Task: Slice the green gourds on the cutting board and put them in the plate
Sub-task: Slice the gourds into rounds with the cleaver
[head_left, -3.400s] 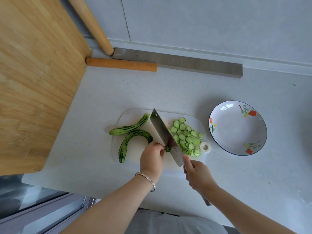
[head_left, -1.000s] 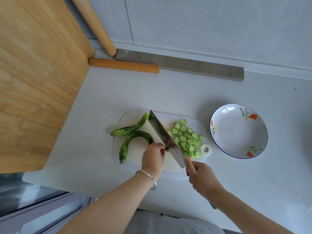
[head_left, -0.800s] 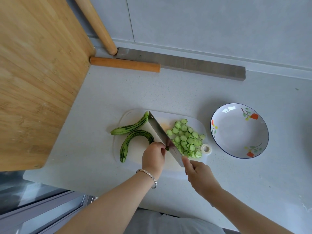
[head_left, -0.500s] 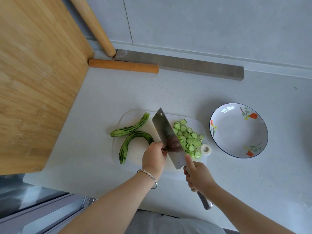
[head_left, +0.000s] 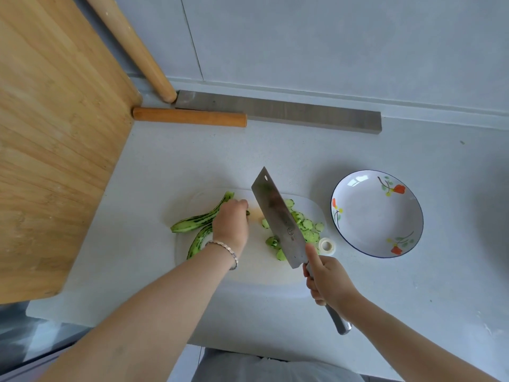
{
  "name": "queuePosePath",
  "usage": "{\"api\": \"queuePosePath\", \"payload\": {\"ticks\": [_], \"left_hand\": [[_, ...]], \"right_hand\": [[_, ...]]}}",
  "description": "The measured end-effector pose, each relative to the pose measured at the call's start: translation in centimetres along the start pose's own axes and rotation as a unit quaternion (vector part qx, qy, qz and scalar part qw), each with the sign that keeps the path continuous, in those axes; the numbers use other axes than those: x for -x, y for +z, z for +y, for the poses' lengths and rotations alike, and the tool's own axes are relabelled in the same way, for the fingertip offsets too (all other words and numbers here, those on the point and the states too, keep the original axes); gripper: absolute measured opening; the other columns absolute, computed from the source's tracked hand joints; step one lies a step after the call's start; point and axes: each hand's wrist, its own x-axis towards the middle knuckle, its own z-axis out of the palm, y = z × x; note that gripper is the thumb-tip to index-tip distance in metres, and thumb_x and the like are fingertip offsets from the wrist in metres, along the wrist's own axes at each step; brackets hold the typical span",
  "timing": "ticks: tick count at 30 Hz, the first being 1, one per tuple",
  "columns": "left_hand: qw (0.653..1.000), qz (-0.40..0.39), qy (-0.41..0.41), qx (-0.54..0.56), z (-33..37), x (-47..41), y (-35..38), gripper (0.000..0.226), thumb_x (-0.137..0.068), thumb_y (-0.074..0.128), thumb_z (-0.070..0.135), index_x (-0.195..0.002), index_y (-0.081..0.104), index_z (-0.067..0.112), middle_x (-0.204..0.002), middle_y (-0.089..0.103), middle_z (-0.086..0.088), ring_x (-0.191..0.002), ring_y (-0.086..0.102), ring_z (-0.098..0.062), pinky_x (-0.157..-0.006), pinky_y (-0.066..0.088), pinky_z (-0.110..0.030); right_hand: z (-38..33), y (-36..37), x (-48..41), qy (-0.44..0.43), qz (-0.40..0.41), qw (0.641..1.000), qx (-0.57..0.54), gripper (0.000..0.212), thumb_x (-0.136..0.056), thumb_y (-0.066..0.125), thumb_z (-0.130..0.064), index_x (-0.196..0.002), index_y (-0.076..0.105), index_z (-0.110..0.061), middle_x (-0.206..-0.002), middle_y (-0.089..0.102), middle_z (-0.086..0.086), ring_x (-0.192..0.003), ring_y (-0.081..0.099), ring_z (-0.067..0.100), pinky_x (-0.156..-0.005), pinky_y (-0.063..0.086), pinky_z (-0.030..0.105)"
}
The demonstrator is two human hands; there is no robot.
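Two whole striped green gourds lie at the left of the white cutting board (head_left: 256, 268): a straighter one (head_left: 198, 220) and a curved one (head_left: 198, 242). My left hand (head_left: 231, 221) is over them, fingers curled round the far end of the curved gourd. My right hand (head_left: 327, 279) grips the handle of a cleaver (head_left: 278, 216), lifted off the board with its flat side up. A heap of gourd slices (head_left: 307, 226) lies on the right of the board, partly hidden by the blade. The flowered plate (head_left: 377, 213) stands to the right, with nothing in it.
A small roll of white tape (head_left: 327, 245) sits between board and plate. A big wooden board (head_left: 55, 133) leans at the left. A rolling pin (head_left: 190, 117), a second pin (head_left: 132, 42) and a grey metal bar (head_left: 278, 110) lie along the back wall.
My left hand left the cut stub by the blade and moved left and back onto the whole gourds. The cleaver rose off the board and tilted flat.
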Motion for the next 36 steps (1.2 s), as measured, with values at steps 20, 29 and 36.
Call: {"api": "queuePosePath", "payload": {"ticks": [20,29,36], "left_hand": [[0.890,-0.252,0.339,-0.173,3.8,3.9,-3.6,0.051,-0.096,0.001,0.050,-0.145,-0.003,0.038,-0.152,-0.015,0.010,-0.139,-0.015,-0.009,-0.115,-0.007,-0.038],[0.838,-0.425,0.295,-0.176,5.3,0.9,-3.0,0.046,-0.100,0.015,0.045,-0.141,-0.006,0.049,-0.151,-0.024,0.011,-0.136,-0.026,-0.009,-0.113,-0.013,-0.040],[0.856,-0.409,0.279,-0.148,4.7,-1.7,-0.9,0.049,-0.099,0.018,0.048,-0.143,-0.003,0.047,-0.152,-0.021,0.010,-0.135,-0.028,-0.009,-0.112,-0.014,-0.039]], "right_hand": [[-0.2,-4.5,1.4,-0.152,0.073,0.869,0.465,0.048,-0.087,0.042,-0.062,-0.059,0.037,-0.024,-0.056,0.043,-0.003,-0.054,0.043,0.014,-0.046,0.026,0.021],[-0.5,-5.8,0.9,-0.208,0.031,0.791,0.575,0.046,-0.088,0.031,-0.068,-0.084,0.041,-0.023,-0.082,0.056,-0.003,-0.090,0.058,0.020,-0.063,0.031,0.029],[-1.1,-6.9,1.2,-0.241,0.020,0.738,0.630,0.050,-0.090,0.030,-0.066,-0.102,0.052,-0.023,-0.096,0.061,-0.004,-0.102,0.059,0.019,-0.044,0.014,0.023]]}}
